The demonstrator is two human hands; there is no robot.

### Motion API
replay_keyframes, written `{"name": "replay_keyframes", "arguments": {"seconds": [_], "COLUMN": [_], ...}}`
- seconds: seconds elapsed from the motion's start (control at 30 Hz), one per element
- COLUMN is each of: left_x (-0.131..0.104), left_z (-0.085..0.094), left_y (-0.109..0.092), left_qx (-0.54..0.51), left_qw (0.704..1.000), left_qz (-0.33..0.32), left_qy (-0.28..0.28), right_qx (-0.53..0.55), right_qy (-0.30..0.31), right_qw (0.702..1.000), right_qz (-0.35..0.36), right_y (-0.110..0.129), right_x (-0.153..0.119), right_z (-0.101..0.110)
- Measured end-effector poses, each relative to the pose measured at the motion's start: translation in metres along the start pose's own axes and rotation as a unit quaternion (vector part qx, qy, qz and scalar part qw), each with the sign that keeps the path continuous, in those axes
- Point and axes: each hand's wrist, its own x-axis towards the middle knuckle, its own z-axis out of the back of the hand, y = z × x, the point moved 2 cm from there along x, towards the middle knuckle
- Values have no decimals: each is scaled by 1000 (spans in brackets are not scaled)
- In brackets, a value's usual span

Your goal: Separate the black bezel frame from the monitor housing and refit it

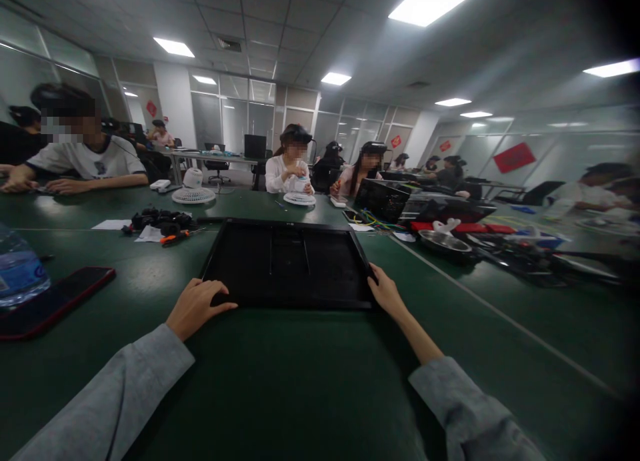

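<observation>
Two bare hands hold a black panel between them, one at each side. The left hand is closed over the near left corner, its thumb stretched along the near edge. The right hand clasps the right edge close to the near corner, with part of its fingers hidden, so how far they reach underneath cannot be told. Grey sleeves cover both forearms.

The panel is straight in front of the person, its recessed, ribbed face up, over the green table; whether it rests fully flat cannot be told.

Beyond its far left corner are an orange-handled screwdriver, a heap of black parts and white paper. Farther left, near the table's edge of view, a phone lies beside a clear bottle.

Past the far right corner come thin cables, then a metal bowl amid other clutter.

Across the table, a co-worker in white has both hands at a white fan; another fan stands to the left, near a second co-worker.
</observation>
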Motion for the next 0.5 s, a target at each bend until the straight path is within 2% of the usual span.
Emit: {"name": "replay_keyframes", "arguments": {"seconds": [0.23,0.3,0.43,0.5], "left_x": [-12,-10,-8,-9], "left_z": [10,12,12,7], "left_y": [0,1,22,36], "left_qx": [0,9,27,4], "left_qw": [1000,999,972,963], "left_qz": [10,27,136,194], "left_qy": [7,-32,-191,-189], "right_qx": [-44,-51,-63,-69], "right_qy": [4,4,-1,1], "right_qw": [999,999,998,998], "right_qz": [17,17,13,17], "right_y": [5,4,4,3], "right_x": [0,-1,-3,-3], "right_z": [-10,-10,-8,-8]}}
